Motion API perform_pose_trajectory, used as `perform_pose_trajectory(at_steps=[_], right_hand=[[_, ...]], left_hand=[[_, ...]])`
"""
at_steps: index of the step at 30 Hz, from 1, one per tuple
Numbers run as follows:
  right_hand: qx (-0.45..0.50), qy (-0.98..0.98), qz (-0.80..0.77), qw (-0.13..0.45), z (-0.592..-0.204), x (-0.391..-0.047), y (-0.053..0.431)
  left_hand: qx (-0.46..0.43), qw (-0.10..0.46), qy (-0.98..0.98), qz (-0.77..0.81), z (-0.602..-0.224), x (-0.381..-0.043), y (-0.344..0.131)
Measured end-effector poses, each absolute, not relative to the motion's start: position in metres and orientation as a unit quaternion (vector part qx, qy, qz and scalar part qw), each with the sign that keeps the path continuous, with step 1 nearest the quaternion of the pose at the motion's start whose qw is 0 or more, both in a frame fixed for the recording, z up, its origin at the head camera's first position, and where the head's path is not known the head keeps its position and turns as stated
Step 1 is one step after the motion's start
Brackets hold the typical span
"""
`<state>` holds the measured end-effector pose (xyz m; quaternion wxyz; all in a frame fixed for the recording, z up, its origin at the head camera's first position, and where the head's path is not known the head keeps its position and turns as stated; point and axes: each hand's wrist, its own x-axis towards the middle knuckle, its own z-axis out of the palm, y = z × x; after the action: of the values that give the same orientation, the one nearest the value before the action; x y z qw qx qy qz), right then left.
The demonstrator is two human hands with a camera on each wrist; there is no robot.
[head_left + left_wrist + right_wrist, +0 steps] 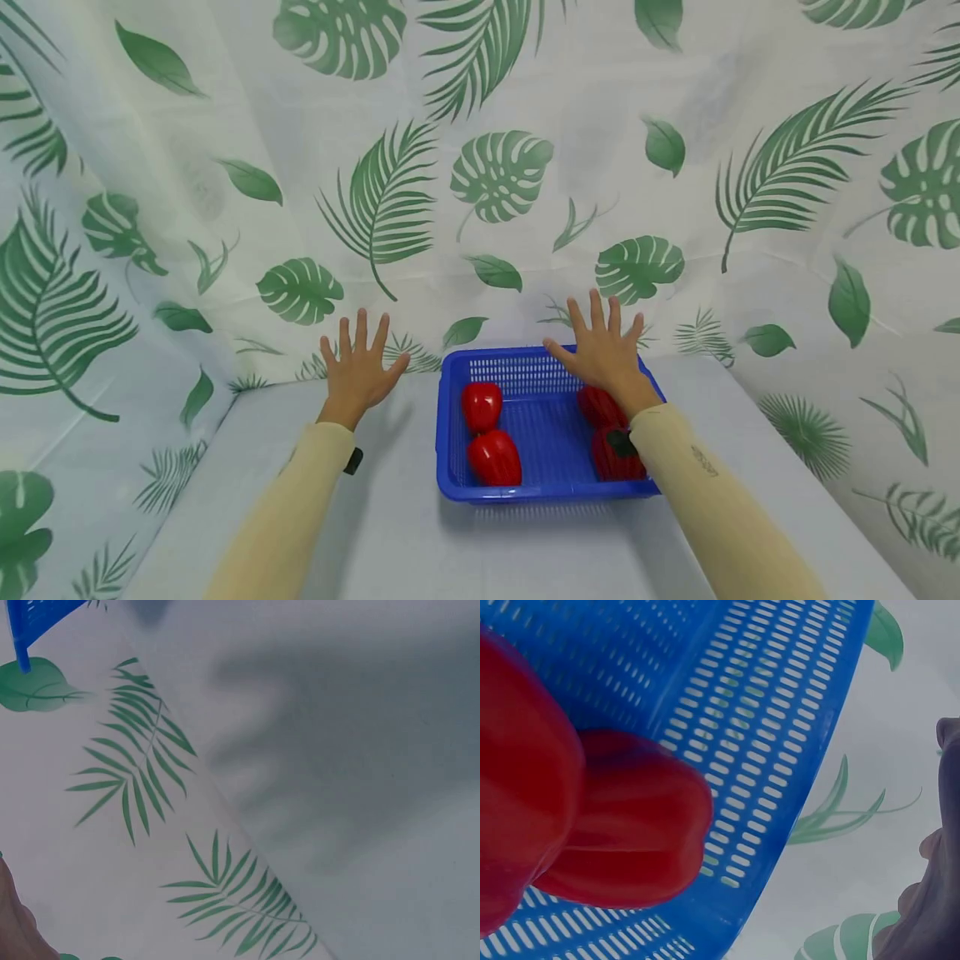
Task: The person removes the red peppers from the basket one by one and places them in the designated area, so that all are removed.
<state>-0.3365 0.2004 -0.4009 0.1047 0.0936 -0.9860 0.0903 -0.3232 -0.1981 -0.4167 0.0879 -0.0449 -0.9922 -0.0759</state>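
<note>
Both hands are raised with fingers spread and nothing in them. My left hand [356, 372] is held over the table, to the left of a blue plastic basket [448, 417]. Above the basket's far right part is my right hand [606, 357]. Two red bell peppers, one farther back [482, 406] and one nearer [495, 458], lie along the basket's left side. On its right side are two more, a back one [597, 406] and a front one [615, 457], partly hidden by the right wrist and sleeve. The right wrist view shows red peppers [637, 817] close up against the slotted wall.
A pale table [405, 533] carries the basket. White cloth with green leaf prints [570, 167] hangs behind and at both sides. In the left wrist view, a hand's shadow falls on the table surface [375, 915].
</note>
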Motion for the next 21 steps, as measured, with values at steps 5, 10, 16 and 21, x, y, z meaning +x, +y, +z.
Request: perform_pose_trajectory(at_steps=[5, 10, 16, 21], right_hand=[[0.097, -0.985, 0.09, 0.107, -0.394, -0.335, 0.199], [0.099, -0.985, 0.091, 0.11, -0.387, -0.332, 0.202], [0.095, -0.985, 0.102, 0.103, -0.384, -0.321, 0.208], [0.091, -0.984, 0.124, 0.093, -0.379, -0.303, 0.217]], left_hand=[[-0.045, 0.091, -0.992, -0.08, -0.412, -0.322, -0.197], [-0.045, 0.098, -0.991, -0.079, -0.409, -0.321, -0.195], [-0.044, 0.098, -0.99, -0.089, -0.412, -0.318, -0.2], [-0.042, 0.101, -0.989, -0.101, -0.413, -0.315, -0.206]])
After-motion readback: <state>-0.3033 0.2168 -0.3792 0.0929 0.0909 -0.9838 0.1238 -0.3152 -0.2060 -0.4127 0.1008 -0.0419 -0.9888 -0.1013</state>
